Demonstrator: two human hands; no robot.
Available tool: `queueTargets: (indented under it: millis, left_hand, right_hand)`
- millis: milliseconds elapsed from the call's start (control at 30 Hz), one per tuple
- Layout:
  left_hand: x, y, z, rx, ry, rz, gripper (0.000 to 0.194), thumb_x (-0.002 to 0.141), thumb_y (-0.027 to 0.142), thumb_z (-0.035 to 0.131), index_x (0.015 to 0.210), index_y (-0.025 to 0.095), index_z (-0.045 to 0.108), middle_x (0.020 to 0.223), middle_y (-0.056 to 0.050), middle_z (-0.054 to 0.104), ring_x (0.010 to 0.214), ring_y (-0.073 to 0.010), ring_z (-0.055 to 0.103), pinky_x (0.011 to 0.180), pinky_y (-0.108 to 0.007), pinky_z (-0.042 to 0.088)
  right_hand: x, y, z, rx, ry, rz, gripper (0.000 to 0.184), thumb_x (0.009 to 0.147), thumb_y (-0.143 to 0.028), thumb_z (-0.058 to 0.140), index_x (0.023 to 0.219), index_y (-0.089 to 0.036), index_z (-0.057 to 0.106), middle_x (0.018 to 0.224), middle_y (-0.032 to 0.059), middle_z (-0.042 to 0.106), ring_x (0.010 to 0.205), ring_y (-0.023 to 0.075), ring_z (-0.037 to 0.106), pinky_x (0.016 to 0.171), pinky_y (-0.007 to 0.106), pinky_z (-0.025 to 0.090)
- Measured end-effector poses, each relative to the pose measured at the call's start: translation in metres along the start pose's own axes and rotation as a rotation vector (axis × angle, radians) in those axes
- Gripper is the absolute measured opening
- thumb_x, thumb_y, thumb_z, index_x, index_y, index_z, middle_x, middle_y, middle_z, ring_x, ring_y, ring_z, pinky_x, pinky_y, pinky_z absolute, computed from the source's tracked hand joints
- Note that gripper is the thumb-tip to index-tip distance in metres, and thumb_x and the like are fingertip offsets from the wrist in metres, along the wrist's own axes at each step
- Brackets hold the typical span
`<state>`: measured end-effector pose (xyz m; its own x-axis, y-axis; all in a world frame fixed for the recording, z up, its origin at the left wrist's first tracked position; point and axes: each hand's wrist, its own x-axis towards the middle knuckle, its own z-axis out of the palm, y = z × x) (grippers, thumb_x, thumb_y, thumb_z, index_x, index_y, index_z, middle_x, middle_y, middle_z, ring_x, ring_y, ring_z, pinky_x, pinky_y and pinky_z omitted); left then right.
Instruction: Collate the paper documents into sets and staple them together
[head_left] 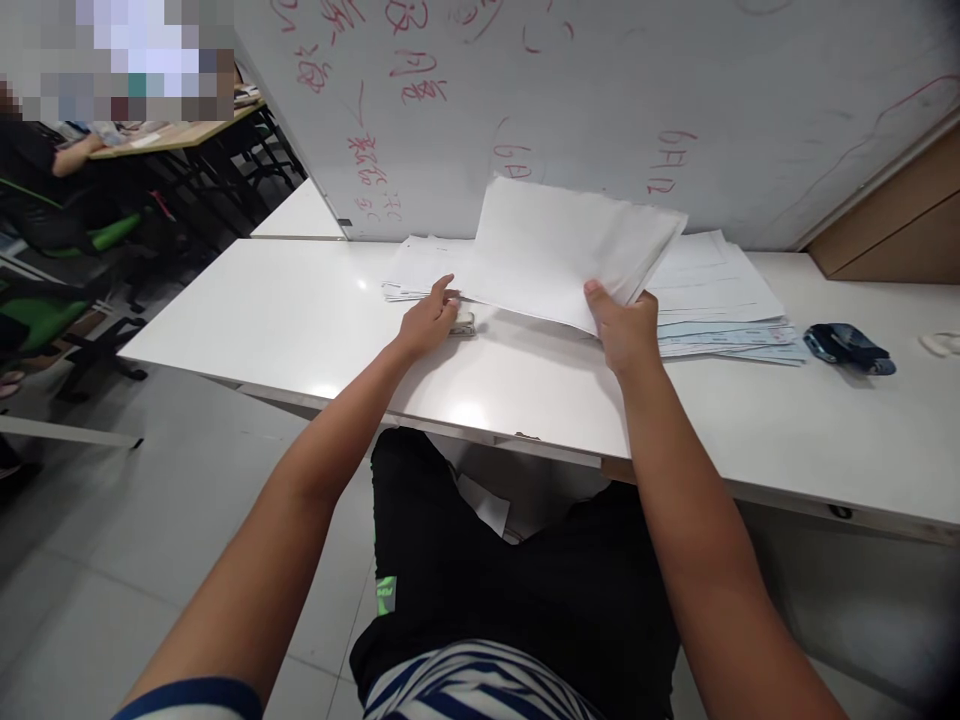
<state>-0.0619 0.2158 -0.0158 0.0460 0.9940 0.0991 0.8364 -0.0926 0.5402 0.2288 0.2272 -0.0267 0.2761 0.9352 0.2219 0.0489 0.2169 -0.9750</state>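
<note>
My right hand (628,330) grips a thin stack of white paper sheets (562,250) at its near right corner, thumb on top and fingers behind. The sheets are tilted up above the table. My left hand (429,318) is low over the table, fingers apart and index finger stretched out, right beside a small pale stapler (463,324). Part of the stapler is hidden by the hand, and whether they touch I cannot tell. Behind the left hand lies a flat pile of papers (424,262). To the right of the held sheets is a bigger pile of printed papers (720,290).
A white table (555,385) runs across in front of me, with a whiteboard (600,110) with red writing standing along its back. A dark blue object (849,348) and a white item (941,344) lie at the right. At far left, a person sits near green chairs (49,315).
</note>
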Motion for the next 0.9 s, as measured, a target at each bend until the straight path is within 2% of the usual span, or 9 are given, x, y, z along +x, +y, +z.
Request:
queueTargets:
  millis: [167, 300, 467, 667, 800, 900]
  left_hand:
    - [-0.001, 0.003, -0.001, 0.017, -0.001, 0.002, 0.058, 0.09, 0.044, 0.033, 0.147, 0.033, 0.027, 0.131, -0.002, 0.059, 0.115, -0.0243, 0.055, 0.096, -0.038, 0.042]
    - [-0.004, 0.006, -0.003, 0.034, -0.01, 0.002, 0.053, 0.092, 0.043, 0.03, 0.143, 0.03, 0.032, 0.128, -0.001, 0.061, 0.115, -0.0234, 0.056, 0.096, -0.037, 0.041]
    - [-0.006, 0.011, -0.004, 0.046, -0.018, -0.004, 0.048, 0.094, 0.041, 0.028, 0.138, 0.028, 0.039, 0.123, -0.002, 0.064, 0.114, -0.0231, 0.056, 0.095, -0.037, 0.042]
    - [-0.007, 0.014, -0.006, 0.085, -0.02, 0.001, 0.046, 0.095, 0.039, 0.026, 0.138, 0.029, 0.04, 0.123, 0.0, 0.065, 0.115, -0.0223, 0.056, 0.094, -0.036, 0.042]
    - [-0.007, 0.014, 0.0, 0.149, 0.025, 0.028, 0.044, 0.096, 0.038, 0.024, 0.134, 0.029, 0.045, 0.123, 0.0, 0.065, 0.115, -0.0219, 0.056, 0.091, -0.034, 0.043]
    - [-0.009, 0.015, 0.006, 0.231, 0.098, 0.038, 0.044, 0.097, 0.037, 0.021, 0.126, 0.026, 0.053, 0.115, -0.004, 0.067, 0.107, -0.0232, 0.059, 0.085, -0.034, 0.043]
  right_hand:
    - [0.001, 0.004, 0.001, 0.02, 0.019, 0.085, 0.042, 0.071, -0.043, 0.074, 0.097, -0.012, 0.064, 0.091, 0.0068, 0.067, 0.086, 0.0199, 0.065, 0.077, 0.037, 0.057]
    - [0.001, 0.004, 0.001, 0.085, 0.029, 0.108, 0.042, 0.072, -0.043, 0.073, 0.101, -0.015, 0.063, 0.098, 0.0068, 0.067, 0.092, 0.0206, 0.065, 0.071, 0.034, 0.058]
    - [0.001, 0.005, 0.0, 0.059, 0.013, 0.129, 0.042, 0.071, -0.044, 0.074, 0.1, -0.015, 0.063, 0.096, 0.007, 0.068, 0.09, 0.0212, 0.065, 0.065, 0.033, 0.058]
    - [0.0, 0.003, 0.001, 0.043, 0.031, 0.131, 0.039, 0.071, -0.041, 0.074, 0.098, -0.015, 0.064, 0.095, 0.0071, 0.068, 0.09, 0.0199, 0.066, 0.075, 0.035, 0.057]
    - [-0.001, 0.002, 0.001, 0.04, 0.015, 0.183, 0.042, 0.069, -0.042, 0.075, 0.099, -0.015, 0.064, 0.093, 0.0065, 0.068, 0.088, 0.0195, 0.065, 0.071, 0.034, 0.057]
    - [-0.002, 0.004, 0.001, 0.064, 0.012, 0.169, 0.039, 0.069, -0.04, 0.075, 0.098, -0.016, 0.064, 0.093, 0.0051, 0.068, 0.089, 0.0181, 0.065, 0.073, 0.033, 0.057]
